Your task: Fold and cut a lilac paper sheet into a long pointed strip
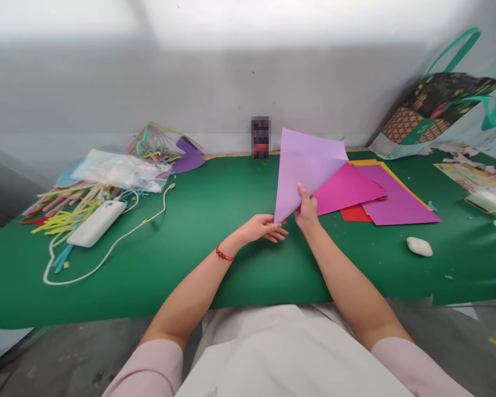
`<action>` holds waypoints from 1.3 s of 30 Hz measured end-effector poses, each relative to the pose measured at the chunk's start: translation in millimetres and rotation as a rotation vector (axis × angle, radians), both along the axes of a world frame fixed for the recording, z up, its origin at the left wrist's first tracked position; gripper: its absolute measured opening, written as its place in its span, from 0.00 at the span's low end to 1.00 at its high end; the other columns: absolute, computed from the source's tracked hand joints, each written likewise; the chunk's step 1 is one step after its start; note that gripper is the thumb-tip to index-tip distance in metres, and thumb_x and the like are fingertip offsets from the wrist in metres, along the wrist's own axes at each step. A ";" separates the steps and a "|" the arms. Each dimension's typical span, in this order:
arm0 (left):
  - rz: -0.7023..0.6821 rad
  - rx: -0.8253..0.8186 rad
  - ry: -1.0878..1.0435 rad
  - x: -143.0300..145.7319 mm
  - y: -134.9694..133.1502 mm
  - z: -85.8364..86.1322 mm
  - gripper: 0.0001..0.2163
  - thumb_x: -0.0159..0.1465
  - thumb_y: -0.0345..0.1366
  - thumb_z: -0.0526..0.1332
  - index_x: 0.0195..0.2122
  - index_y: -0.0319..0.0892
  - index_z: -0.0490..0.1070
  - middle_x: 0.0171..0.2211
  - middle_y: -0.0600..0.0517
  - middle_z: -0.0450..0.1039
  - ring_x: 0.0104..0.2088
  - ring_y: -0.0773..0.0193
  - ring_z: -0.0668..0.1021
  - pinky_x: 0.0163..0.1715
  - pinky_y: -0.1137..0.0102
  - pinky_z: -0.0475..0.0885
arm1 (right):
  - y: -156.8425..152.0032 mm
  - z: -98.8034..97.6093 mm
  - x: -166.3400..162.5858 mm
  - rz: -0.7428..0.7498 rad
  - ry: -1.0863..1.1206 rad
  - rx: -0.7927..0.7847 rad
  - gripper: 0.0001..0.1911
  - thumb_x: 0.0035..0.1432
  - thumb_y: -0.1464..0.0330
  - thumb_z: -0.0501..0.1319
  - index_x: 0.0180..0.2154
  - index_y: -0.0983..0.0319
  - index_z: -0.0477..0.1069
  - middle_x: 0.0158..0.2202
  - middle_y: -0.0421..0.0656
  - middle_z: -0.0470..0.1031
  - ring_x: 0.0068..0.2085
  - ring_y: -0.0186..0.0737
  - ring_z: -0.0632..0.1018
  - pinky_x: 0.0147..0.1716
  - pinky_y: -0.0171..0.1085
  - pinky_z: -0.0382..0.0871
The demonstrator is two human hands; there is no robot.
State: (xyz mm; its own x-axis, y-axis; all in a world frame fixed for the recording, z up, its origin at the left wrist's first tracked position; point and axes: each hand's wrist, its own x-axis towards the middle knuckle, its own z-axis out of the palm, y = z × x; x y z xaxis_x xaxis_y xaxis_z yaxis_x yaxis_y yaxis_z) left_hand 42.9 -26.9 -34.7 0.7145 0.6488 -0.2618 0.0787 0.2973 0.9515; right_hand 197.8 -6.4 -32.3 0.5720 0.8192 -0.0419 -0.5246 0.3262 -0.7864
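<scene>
A lilac sheet of paper is raised above the green table top, its lower end narrowing to a corner. My right hand grips its lower right edge, thumb on the front and fingers behind. At the bottom corner, my left hand pinches the paper between thumb and finger, its other fingers stretched out. A bright pink sheet lies just right of my right hand, partly covered by the lilac one. Purple paper, red paper and a yellow-orange sheet overlap beside it.
On the left, a white power bank with a white cable lies by colourful strips and a clear plastic bag. A dark pixelated object stands at the wall. A white case and patterned tote bag are right.
</scene>
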 end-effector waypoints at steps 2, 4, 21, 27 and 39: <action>0.007 -0.007 -0.003 0.6 -0.4 0.1 0.19 0.55 0.43 0.68 0.42 0.36 0.71 0.36 0.40 0.80 0.32 0.60 0.82 0.31 0.69 0.76 | -0.2 -0.7 -0.1 0.008 -0.019 0.007 0.18 0.41 0.61 0.69 0.35 0.61 0.71 0.38 0.42 0.79 0.45 0.42 0.78 0.43 0.39 0.76; 0.014 -0.017 -0.007 1.0 -0.8 0.8 0.19 0.54 0.44 0.69 0.41 0.36 0.72 0.35 0.40 0.80 0.32 0.60 0.82 0.31 0.69 0.76 | -0.3 -1.3 0.3 0.021 -0.044 0.015 0.18 0.42 0.60 0.68 0.36 0.61 0.71 0.39 0.43 0.78 0.46 0.42 0.78 0.44 0.39 0.76; 0.264 0.048 -0.010 2.7 1.4 4.8 0.16 0.60 0.47 0.63 0.35 0.36 0.73 0.39 0.38 0.79 0.36 0.59 0.82 0.38 0.65 0.76 | -1.2 0.5 3.1 0.149 -0.002 0.127 0.26 0.39 0.52 0.69 0.40 0.56 0.70 0.46 0.42 0.76 0.55 0.41 0.72 0.51 0.41 0.72; 0.242 0.081 -0.004 2.7 2.4 4.4 0.18 0.59 0.50 0.63 0.35 0.36 0.72 0.35 0.40 0.80 0.35 0.58 0.82 0.39 0.62 0.75 | -6.0 -0.8 1.2 0.361 -0.086 0.151 0.33 0.37 0.51 0.71 0.46 0.52 0.68 0.46 0.40 0.76 0.53 0.41 0.74 0.45 0.40 0.75; 0.243 0.064 -0.016 8.2 1.1 1.7 0.12 0.63 0.42 0.61 0.34 0.36 0.72 0.29 0.45 0.79 0.30 0.62 0.81 0.36 0.67 0.75 | -20.4 9.1 -13.9 0.433 -0.141 0.012 0.21 0.33 0.63 0.74 0.33 0.63 0.75 0.39 0.47 0.80 0.40 0.44 0.80 0.37 0.40 0.76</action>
